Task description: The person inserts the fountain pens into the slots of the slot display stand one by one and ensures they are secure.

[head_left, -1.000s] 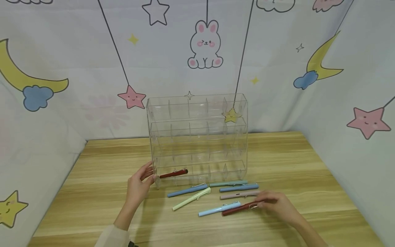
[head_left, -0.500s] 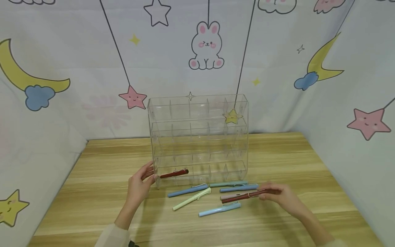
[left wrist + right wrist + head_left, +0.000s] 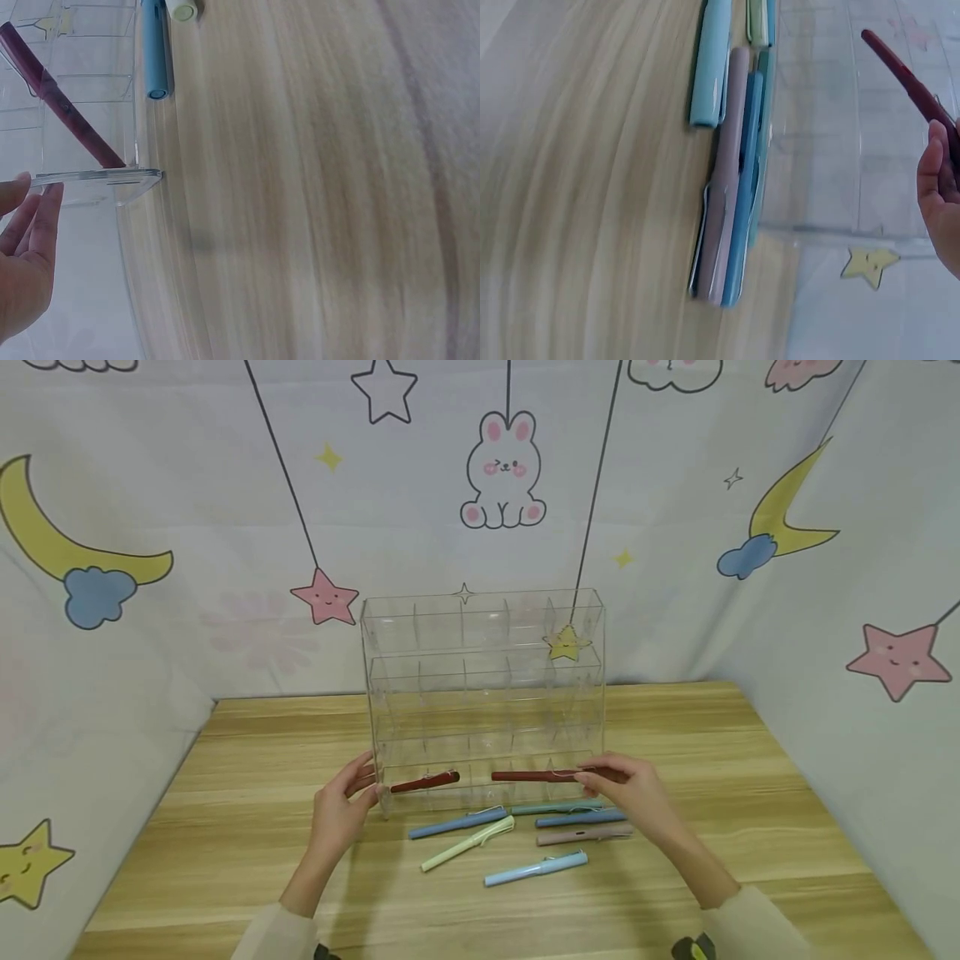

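Observation:
My left hand (image 3: 337,810) pinches the left side panel of a clear acrylic rack (image 3: 420,676), low down, with thumb and fingers on either side. A dark red pen (image 3: 423,782) lies slanted in the rack's bottom tier at the left; it also shows as a red pen (image 3: 64,109) in the left wrist view. Between thumb and fingers, my right hand (image 3: 633,793) holds a second dark red pen (image 3: 525,776) by its clip end. That pen is level, in front of the bottom tier's right half; whether it touches the rack I cannot tell.
In front of the rack lie a blue pen (image 3: 457,822), a pale yellow pen (image 3: 467,845), a green pen (image 3: 551,807), another blue pen (image 3: 581,817), a mauve pen (image 3: 583,835) and a light blue pen (image 3: 536,868). A printed cloth (image 3: 675,627) hangs behind the wooden table (image 3: 750,827).
My right hand has lifted the second red pen from beside the light blue pen and carried it up and left to the rack's bottom tier. The left hand keeps its hold.

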